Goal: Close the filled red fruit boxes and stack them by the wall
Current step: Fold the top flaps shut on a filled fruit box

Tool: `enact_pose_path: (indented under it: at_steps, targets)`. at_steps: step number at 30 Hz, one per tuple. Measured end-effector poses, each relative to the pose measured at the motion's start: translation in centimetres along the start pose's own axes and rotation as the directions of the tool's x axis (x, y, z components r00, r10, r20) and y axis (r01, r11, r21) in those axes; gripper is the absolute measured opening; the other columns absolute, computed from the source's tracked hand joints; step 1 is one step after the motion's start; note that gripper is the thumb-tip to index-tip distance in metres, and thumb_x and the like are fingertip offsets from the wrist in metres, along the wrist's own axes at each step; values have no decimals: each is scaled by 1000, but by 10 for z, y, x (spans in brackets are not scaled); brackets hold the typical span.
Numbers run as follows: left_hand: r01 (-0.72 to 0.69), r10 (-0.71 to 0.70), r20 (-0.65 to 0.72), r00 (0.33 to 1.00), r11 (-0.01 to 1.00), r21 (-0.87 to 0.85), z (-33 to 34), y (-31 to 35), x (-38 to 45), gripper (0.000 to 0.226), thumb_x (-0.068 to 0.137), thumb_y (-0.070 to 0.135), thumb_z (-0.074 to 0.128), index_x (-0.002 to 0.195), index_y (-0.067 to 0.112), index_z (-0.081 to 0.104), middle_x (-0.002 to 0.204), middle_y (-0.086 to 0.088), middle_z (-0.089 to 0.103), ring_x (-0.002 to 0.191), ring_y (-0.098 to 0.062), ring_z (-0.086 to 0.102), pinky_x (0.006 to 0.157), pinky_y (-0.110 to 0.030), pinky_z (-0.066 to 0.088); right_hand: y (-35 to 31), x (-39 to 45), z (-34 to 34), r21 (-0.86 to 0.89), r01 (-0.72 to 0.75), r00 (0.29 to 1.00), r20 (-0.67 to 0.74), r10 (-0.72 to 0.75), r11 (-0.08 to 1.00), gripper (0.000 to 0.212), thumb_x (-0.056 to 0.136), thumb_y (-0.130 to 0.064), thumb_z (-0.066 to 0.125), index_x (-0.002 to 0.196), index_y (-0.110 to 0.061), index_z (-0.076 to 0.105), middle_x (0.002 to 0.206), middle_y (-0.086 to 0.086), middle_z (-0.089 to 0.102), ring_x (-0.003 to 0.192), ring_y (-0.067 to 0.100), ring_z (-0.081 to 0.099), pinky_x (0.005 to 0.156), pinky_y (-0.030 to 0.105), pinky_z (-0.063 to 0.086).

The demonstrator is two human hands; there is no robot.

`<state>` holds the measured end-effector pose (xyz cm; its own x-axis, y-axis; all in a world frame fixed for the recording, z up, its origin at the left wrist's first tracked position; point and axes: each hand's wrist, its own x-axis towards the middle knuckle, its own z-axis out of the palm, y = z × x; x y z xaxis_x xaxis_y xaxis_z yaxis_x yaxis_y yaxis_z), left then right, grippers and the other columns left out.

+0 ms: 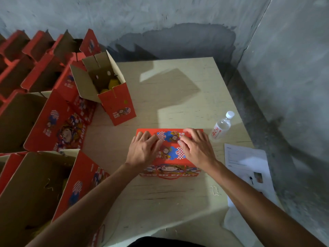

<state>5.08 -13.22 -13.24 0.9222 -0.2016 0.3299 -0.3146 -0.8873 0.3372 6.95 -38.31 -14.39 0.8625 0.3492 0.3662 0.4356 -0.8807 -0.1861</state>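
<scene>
Now fingers (153,139) press box (169,154) top.

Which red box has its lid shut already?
The red box on the table, under the left hand and right hand. Its top flaps lie flat. The other red boxes, like the open box showing yellow fruit, have flaps standing up.

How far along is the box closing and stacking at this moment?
Done: nothing visibly stacked by the wall. In hand: left hand and right hand press the top flaps of the red box on the table. Left: the open box showing yellow fruit, plus more open boxes at left.
</scene>
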Motion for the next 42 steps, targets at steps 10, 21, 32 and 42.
enact_pose_path:
  at_steps: [10,21,32,42]
  targets:
    - [268,-274,-71,959,960,-81,5,0,2,53,88,69,62,73,18,59,82,5,59,82,-19,50,77,-38,43,13,-1,0,167,-149,979,-114,170,975,48,98,-55,59,78,-14,70,130,1,67,118,22,61,107,48,42]
    - [434,-567,199,799,316,-844,9,-17,-25,29,85,27,82,91,9,60,97,8,75,82,-13,74,59,-26,57,23,-46,3,853,-458,788,259,558,251,32,87,-51,74,92,-20,71,136,-13,63,107,11,69,77,18,55]
    - [423,-559,212,801,279,-862,11,-18,-24,20,91,28,79,94,17,63,97,6,76,84,-16,73,61,-25,57,14,-32,5,693,-459,832,116,543,555,28,101,-36,64,79,-25,51,91,-1,56,77,5,52,68,14,41]
    - [506,-569,327,754,187,-842,13,-22,-19,59,87,33,83,140,29,57,114,2,76,99,-17,76,74,-29,62,7,-30,1,712,-586,729,255,635,387,63,97,-43,68,151,-34,37,128,-25,57,109,-17,58,86,9,49]
